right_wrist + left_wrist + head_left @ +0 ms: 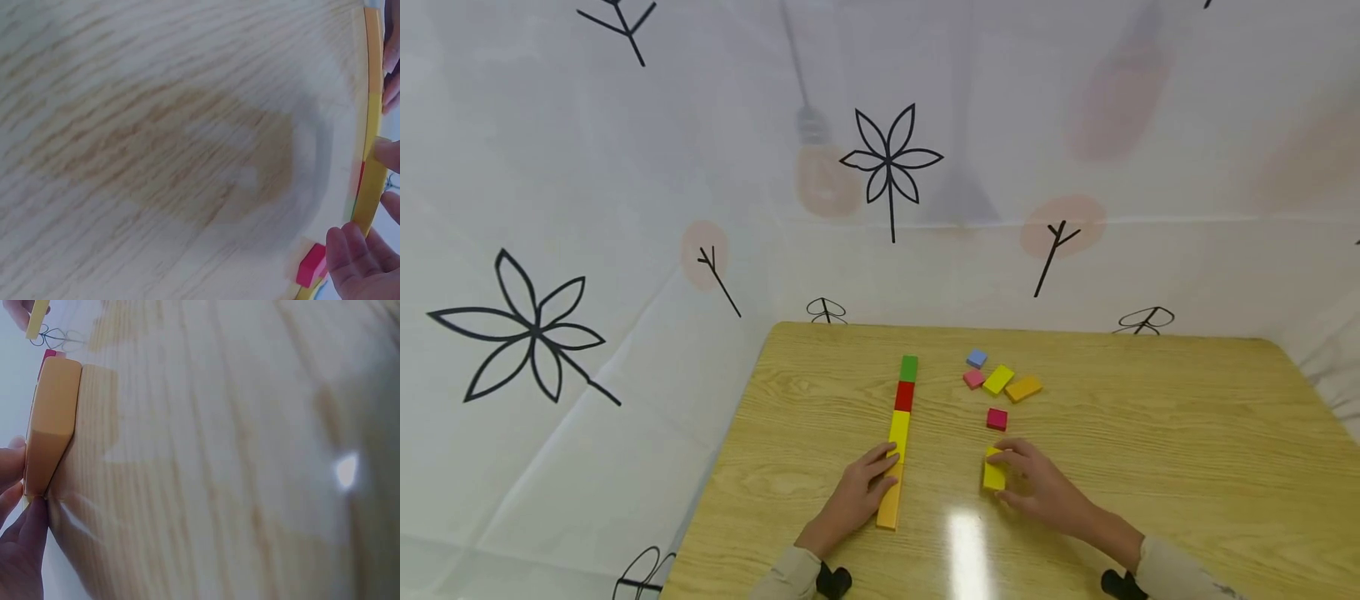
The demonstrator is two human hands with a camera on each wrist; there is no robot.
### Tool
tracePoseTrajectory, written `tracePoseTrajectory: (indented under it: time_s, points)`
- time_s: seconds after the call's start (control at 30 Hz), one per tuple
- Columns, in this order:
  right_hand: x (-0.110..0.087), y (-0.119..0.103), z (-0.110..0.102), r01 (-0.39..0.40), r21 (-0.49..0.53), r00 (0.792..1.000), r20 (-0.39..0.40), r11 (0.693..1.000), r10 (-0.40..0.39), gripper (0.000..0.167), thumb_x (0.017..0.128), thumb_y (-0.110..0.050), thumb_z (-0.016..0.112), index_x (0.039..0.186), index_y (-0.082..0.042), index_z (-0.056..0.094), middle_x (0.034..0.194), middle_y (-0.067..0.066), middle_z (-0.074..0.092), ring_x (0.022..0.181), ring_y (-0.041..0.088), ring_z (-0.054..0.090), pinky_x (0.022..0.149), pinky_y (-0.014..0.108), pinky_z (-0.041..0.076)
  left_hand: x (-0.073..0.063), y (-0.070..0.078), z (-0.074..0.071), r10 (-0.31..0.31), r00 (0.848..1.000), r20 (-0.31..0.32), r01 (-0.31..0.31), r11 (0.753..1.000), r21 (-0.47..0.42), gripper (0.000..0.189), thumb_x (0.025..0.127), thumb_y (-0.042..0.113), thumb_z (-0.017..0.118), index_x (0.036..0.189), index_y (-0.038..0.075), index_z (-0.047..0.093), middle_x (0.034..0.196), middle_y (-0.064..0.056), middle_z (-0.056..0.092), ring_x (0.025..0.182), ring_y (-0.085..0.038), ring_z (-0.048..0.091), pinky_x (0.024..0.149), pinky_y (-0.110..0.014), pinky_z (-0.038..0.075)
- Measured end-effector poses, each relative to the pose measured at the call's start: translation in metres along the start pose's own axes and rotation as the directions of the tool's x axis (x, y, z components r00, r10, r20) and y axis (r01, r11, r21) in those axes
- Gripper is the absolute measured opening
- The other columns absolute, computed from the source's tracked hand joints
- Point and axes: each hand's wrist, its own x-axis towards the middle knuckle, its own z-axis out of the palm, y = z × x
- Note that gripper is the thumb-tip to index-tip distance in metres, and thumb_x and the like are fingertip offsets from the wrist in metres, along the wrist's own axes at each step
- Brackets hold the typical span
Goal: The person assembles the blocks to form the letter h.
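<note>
A straight row of blocks lies on the table: green (909,368), red (904,397), yellow (898,429) and orange (889,508). My left hand (854,493) rests at the row's left side, its fingers reaching over the yellow block and its thumb beside the orange one. In the left wrist view the orange block (53,406) stands close, with fingertips touching its end. My right hand (1045,487) pinches a separate yellow block (993,471) by its two ends, thumb at the near end. The right wrist view shows that yellow block (370,194) between thumb and fingers.
Beyond the right hand lie a dark pink block (997,419), a pink block (973,379), a blue block (976,358), a yellow block (999,380) and an orange block (1024,389). Patterned white cloth (737,167) hangs behind and left of the wooden table (1187,433).
</note>
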Motion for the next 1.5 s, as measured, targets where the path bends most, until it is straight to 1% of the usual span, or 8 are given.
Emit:
tracePoseTrajectory:
  time_s: [0.23,0.43,0.57,0.7,0.83,1.03,1.17,1.5]
  points:
    - [-0.004,-0.006,0.006,0.015,0.044,0.999,0.040,0.999,-0.017,0.040,0.075,-0.005,0.079,0.113,-0.006,0.065,0.121,0.013,0.053,0.108,0.035,0.054,0.080,0.047,0.052,0.001,0.001,-0.001,0.002,1.000,-0.001,-0.002,1.000,0.009,0.039,0.098,0.013,0.054,0.134,-0.002,0.051,0.143,-0.011,0.042,0.132,-0.028,0.040,0.100,-0.036,0.043]
    - [-0.009,-0.011,0.010,0.035,0.033,0.997,0.067,0.999,-0.037,0.040,0.076,-0.008,0.079,0.114,-0.008,0.065,0.122,0.012,0.052,0.108,0.034,0.054,0.083,0.050,0.050,0.002,0.002,-0.002,0.004,1.000,-0.002,-0.004,1.000,0.009,0.039,0.098,0.014,0.054,0.133,-0.002,0.052,0.143,-0.011,0.043,0.131,-0.028,0.041,0.099,-0.036,0.043]
    - [-0.012,-0.016,0.013,0.044,0.043,0.996,0.071,0.998,-0.047,0.040,0.078,-0.013,0.079,0.114,-0.010,0.064,0.123,0.010,0.052,0.107,0.033,0.054,0.083,0.049,0.050,0.002,0.004,-0.004,-0.008,1.000,-0.002,0.008,1.000,-0.011,0.040,0.098,0.014,0.054,0.134,-0.002,0.052,0.143,-0.011,0.043,0.131,-0.028,0.040,0.100,-0.037,0.042]
    - [-0.016,-0.020,0.019,0.060,0.048,0.996,0.069,0.997,-0.064,0.041,0.076,-0.010,0.079,0.114,-0.010,0.065,0.122,0.010,0.053,0.107,0.033,0.055,0.084,0.046,0.051,0.002,0.003,-0.003,-0.013,1.000,-0.001,0.013,1.000,-0.008,0.039,0.098,0.014,0.054,0.134,-0.001,0.052,0.143,-0.010,0.043,0.131,-0.028,0.040,0.100,-0.038,0.042]
    - [-0.020,-0.022,0.025,0.050,0.037,0.995,0.082,0.998,-0.053,0.042,0.075,-0.009,0.079,0.114,-0.011,0.064,0.123,0.008,0.052,0.107,0.030,0.055,0.085,0.044,0.051,0.002,0.001,-0.002,-0.015,1.000,0.000,0.015,1.000,-0.011,0.039,0.098,0.014,0.054,0.134,-0.001,0.052,0.143,-0.009,0.043,0.131,-0.027,0.040,0.100,-0.037,0.042]
    - [-0.028,-0.021,0.032,0.066,0.027,0.996,0.059,0.997,-0.068,0.040,0.077,-0.014,0.079,0.114,-0.012,0.064,0.123,0.006,0.052,0.107,0.025,0.054,0.086,0.037,0.051,0.001,0.001,-0.002,-0.008,1.000,-0.004,0.008,1.000,-0.008,0.039,0.098,0.014,0.054,0.134,-0.001,0.052,0.143,-0.010,0.043,0.131,-0.028,0.041,0.100,-0.037,0.042]
    - [-0.030,-0.020,0.034,0.078,0.033,0.995,0.060,0.996,-0.080,0.039,0.079,-0.016,0.078,0.115,-0.014,0.063,0.124,0.006,0.051,0.107,0.026,0.054,0.086,0.035,0.051,0.001,0.002,-0.002,0.002,1.000,-0.008,-0.002,1.000,0.005,0.039,0.097,0.014,0.054,0.133,-0.002,0.052,0.142,-0.011,0.044,0.130,-0.028,0.042,0.100,-0.038,0.042]
    - [-0.034,-0.015,0.041,0.110,0.020,0.993,0.036,0.994,-0.111,0.043,0.074,-0.008,0.080,0.114,-0.011,0.064,0.125,0.010,0.052,0.107,0.031,0.055,0.085,0.033,0.052,0.000,0.001,-0.001,0.013,1.000,-0.012,-0.012,1.000,0.012,0.039,0.097,0.013,0.055,0.133,-0.002,0.053,0.142,-0.012,0.044,0.131,-0.029,0.041,0.100,-0.037,0.042]
